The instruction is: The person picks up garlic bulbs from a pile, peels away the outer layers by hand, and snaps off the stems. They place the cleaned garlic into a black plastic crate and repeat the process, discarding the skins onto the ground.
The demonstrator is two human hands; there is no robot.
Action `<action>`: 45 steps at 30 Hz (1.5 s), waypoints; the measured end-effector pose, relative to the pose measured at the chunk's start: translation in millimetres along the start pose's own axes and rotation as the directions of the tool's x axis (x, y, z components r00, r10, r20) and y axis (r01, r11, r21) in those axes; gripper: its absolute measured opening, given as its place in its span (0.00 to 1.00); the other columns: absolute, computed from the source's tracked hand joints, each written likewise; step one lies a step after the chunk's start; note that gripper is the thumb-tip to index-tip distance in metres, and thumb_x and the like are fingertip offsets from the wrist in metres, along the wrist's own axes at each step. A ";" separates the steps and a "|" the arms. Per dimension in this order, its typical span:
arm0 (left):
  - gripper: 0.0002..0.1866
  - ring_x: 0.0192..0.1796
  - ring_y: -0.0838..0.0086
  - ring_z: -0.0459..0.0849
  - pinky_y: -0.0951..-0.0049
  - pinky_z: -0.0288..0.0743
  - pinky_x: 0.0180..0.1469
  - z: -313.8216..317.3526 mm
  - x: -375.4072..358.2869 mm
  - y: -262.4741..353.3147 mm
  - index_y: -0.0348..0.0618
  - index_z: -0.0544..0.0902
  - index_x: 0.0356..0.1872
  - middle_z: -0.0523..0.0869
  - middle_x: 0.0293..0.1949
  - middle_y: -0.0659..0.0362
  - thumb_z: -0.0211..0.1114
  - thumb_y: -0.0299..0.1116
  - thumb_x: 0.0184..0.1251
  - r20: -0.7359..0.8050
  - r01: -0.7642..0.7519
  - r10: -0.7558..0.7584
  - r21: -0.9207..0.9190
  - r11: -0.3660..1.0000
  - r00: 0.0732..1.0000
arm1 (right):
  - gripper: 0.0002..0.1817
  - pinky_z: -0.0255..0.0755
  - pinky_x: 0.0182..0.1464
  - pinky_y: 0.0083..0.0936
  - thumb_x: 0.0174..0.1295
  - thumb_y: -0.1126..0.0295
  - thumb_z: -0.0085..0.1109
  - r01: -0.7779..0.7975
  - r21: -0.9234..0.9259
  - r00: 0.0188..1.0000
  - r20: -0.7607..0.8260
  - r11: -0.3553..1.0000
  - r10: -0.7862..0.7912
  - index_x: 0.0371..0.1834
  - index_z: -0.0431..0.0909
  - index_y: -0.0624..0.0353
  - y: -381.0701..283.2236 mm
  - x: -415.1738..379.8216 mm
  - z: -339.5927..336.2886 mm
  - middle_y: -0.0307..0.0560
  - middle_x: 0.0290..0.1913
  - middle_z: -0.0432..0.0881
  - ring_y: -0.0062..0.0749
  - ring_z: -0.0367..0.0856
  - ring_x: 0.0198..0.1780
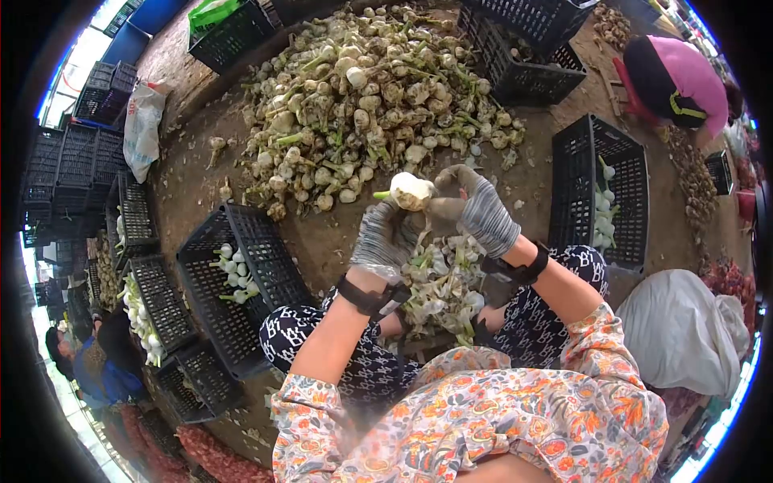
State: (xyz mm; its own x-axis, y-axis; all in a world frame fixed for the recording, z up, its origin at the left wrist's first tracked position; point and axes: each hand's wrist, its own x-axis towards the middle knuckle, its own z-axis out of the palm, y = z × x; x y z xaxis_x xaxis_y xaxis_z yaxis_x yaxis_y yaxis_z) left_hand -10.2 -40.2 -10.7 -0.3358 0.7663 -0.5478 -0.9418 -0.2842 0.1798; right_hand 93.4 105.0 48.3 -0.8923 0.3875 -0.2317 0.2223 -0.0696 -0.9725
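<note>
A garlic bulb (411, 191), white on top with browner skin below and a short green stem pointing left, is held up in front of me. My left hand (385, 235), in a grey striped glove, grips it from below. My right hand (475, 205), gloved alike, has bent fingers closed against the bulb's right side; whether a bit of skin is pinched there is hard to see. Beneath both hands, between my knees, lies a heap of garlic skins and trimmings (439, 282). Beyond them spreads a big pile of untrimmed garlic (362, 113).
A black crate (274, 258) with cleaned bulbs stands on my left, another crate (576, 189) on my right. More crates (523, 76) stand behind the pile. A white sack (684, 326) sits at right. One person in pink (684, 72) bends at upper right; another person (101, 366) is at far left.
</note>
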 end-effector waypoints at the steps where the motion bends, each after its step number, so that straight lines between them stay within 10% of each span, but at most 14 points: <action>1: 0.14 0.36 0.68 0.84 0.77 0.83 0.35 1.6 -0.3 1.1 0.32 0.74 0.46 0.82 0.39 0.51 0.57 0.30 0.61 0.008 -0.024 0.024 0.024 0.999 1.000 | 0.17 0.75 0.29 0.22 0.51 0.70 0.64 -0.115 0.215 0.993 0.029 0.970 0.111 0.42 0.69 0.60 -12.1 -4.7 3.4 0.46 0.30 0.79 0.27 0.80 0.29; 6: 0.11 0.31 0.78 0.82 0.81 0.79 0.28 16.0 -0.9 -6.3 0.40 0.78 0.40 0.83 0.33 0.60 0.58 0.36 0.63 -0.215 -0.165 0.208 0.203 0.965 0.954 | 0.13 0.78 0.30 0.26 0.57 0.71 0.56 -0.247 0.870 0.961 0.278 0.426 -0.011 0.45 0.70 0.60 -2.1 4.4 -21.7 0.51 0.31 0.80 0.32 0.81 0.28; 11: 0.08 0.22 0.81 0.78 0.83 0.72 0.20 16.8 1.9 -2.2 0.44 0.78 0.32 0.80 0.24 0.64 0.60 0.38 0.62 -0.229 -0.223 0.359 0.463 0.858 0.905 | 0.15 0.73 0.29 0.17 0.61 0.60 0.54 -0.021 0.188 1.000 -0.015 0.982 0.024 0.43 0.72 0.61 13.1 13.6 -19.0 0.39 0.32 0.77 0.18 0.77 0.28; 19: 0.10 0.28 0.80 0.77 0.80 0.74 0.27 -4.8 15.3 -16.8 0.41 0.76 0.39 0.79 0.29 0.62 0.59 0.36 0.63 0.101 -0.524 0.621 0.652 0.549 0.777 | 0.28 0.78 0.28 0.20 0.54 0.52 0.62 -0.263 0.489 0.959 0.038 0.832 0.281 0.46 0.70 0.65 18.3 9.1 2.7 0.45 0.38 0.76 0.20 0.78 0.32; 29: 0.08 0.35 0.81 0.73 0.81 0.72 0.37 10.5 0.7 -16.8 0.41 0.72 0.42 0.75 0.36 0.62 0.56 0.32 0.66 0.078 -0.509 0.573 0.569 0.646 0.816 | 0.18 0.76 0.36 0.17 0.58 0.62 0.60 -0.252 0.713 0.968 0.171 0.654 0.186 0.41 0.72 0.67 23.8 6.0 -1.2 0.44 0.36 0.77 0.22 0.78 0.37; 35: 0.08 0.37 0.82 0.72 0.82 0.69 0.41 16.2 -0.9 -18.6 0.41 0.71 0.42 0.75 0.36 0.63 0.56 0.31 0.65 0.323 -0.638 0.691 0.726 0.257 0.646 | 0.13 0.73 0.34 0.17 0.55 0.68 0.61 0.055 0.059 0.989 -0.138 0.997 -0.046 0.40 0.73 0.62 16.7 4.8 3.0 0.40 0.35 0.77 0.21 0.77 0.34; 38: 0.09 0.38 0.82 0.71 0.81 0.69 0.42 19.1 -1.6 -19.0 0.40 0.72 0.42 0.76 0.37 0.62 0.58 0.32 0.64 0.198 -0.609 0.671 0.649 0.456 0.714 | 0.13 0.71 0.32 0.19 0.51 0.70 0.63 0.120 0.136 0.990 -0.084 0.983 -0.110 0.39 0.74 0.61 20.4 4.0 -0.9 0.40 0.34 0.78 0.22 0.76 0.32; 45: 0.13 0.27 0.78 0.80 0.83 0.76 0.25 23.2 -1.2 -1.9 0.41 0.77 0.43 0.81 0.29 0.61 0.58 0.39 0.64 -0.213 -0.322 0.450 0.450 0.833 0.867 | 0.11 0.72 0.41 0.32 0.56 0.72 0.54 0.078 -0.698 0.964 -0.128 0.712 -0.232 0.42 0.76 0.62 63.3 17.1 -19.9 0.57 0.44 0.77 0.48 0.78 0.40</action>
State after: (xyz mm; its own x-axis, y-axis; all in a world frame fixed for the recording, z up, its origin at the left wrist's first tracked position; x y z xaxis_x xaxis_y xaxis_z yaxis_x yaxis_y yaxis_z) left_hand -8.5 -27.2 8.6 -0.7113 0.4135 -0.5684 -0.6846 -0.2242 0.6936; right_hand 100.1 125.5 -16.7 -0.8614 0.5079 0.0051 0.3630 0.6226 -0.6933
